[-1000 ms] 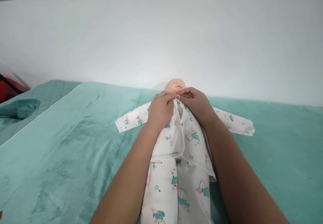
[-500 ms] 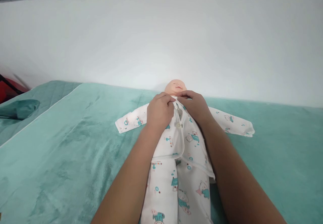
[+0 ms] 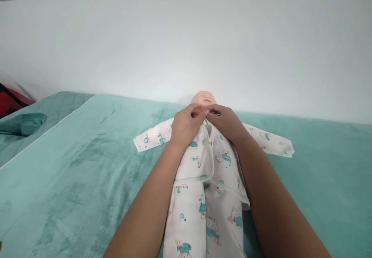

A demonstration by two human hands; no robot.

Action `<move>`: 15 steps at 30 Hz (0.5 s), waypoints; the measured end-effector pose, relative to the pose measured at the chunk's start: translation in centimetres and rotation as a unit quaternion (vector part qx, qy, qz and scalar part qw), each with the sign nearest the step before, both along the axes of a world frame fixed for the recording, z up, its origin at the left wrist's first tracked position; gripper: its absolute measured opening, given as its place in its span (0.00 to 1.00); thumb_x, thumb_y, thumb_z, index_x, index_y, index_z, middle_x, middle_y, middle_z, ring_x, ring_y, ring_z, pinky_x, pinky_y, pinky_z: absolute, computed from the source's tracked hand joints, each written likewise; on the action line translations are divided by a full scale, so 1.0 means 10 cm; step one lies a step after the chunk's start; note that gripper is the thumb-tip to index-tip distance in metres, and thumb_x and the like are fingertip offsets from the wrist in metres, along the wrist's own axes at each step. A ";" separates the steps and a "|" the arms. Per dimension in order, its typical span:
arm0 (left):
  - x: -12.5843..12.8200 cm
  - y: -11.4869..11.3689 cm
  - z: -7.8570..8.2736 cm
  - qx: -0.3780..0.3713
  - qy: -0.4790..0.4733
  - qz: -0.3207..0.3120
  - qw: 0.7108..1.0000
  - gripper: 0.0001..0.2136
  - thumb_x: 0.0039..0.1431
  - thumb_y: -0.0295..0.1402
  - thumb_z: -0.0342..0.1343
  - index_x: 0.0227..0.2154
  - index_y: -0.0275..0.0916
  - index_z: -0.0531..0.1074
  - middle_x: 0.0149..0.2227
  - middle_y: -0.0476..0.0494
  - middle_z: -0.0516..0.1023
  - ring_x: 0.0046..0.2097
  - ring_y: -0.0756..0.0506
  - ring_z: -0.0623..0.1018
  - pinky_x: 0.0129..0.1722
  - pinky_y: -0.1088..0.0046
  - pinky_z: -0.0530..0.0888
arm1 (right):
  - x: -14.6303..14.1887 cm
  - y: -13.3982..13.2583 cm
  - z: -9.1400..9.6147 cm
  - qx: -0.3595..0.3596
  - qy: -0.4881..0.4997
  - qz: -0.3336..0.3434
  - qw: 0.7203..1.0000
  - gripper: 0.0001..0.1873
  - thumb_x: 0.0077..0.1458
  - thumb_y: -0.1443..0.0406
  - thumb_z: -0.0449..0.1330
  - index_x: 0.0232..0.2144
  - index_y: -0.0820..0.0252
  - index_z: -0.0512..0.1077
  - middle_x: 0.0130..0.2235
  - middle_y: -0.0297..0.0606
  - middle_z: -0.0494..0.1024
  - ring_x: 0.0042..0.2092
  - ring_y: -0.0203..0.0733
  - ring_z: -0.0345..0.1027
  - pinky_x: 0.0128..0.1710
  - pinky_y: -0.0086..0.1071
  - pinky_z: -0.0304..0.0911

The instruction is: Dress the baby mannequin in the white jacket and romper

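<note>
Below the doll's head (image 3: 203, 96), left hand (image 3: 186, 126) and right hand (image 3: 228, 122) met atop the jacket (image 3: 200, 157).
Fingers bent close together; whether they pinched it, I could not tell.

Appears to be a bedroom in a home, though shown only in part, judging by the plush green bedcover (image 3: 87, 180) spread up to a white wall (image 3: 174, 37) and quilted fabric (image 3: 58, 106) alongside.

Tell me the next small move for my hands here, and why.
Perhaps draw the jacket closed at the top: your left hand and right hand are there, just below the doll's head, and its front gapes above a button.
</note>
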State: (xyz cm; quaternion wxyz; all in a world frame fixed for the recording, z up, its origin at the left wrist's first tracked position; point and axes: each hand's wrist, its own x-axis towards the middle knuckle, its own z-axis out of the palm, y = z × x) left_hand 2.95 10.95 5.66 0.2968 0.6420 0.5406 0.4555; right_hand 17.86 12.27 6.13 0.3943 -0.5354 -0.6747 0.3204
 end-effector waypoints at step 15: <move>0.04 0.21 0.15 -0.074 0.110 -0.040 0.990 0.10 0.46 0.26 0.52 0.29 0.40 0.77 0.29 0.47 0.78 0.31 0.48 0.73 0.30 0.72 0.66 | 0.00 0.08 -0.10 0.006 0.096 -0.063 0.993 0.11 0.42 0.69 0.55 0.30 0.58 0.73 0.27 0.30 0.72 0.30 0.38 0.64 0.35 0.34 0.60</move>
